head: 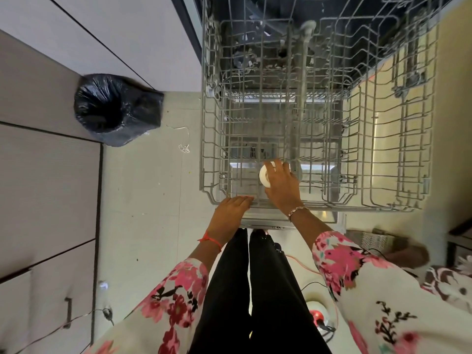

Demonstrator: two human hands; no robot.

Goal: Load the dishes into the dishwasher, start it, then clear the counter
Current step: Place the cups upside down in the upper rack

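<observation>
One cup (264,177) gripped in right hand (282,186), left hand (233,209) flat on rack (203,123) edge — could tip and roll if let go crooked.

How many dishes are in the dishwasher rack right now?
1: a white cup, gripped by the right hand at the front of the rack, left of centre. Motion blur could hide small items farther back.

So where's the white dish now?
Head view: the white dish is held in the right hand, over the front-left part of the rack, just beyond the left hand.
</observation>
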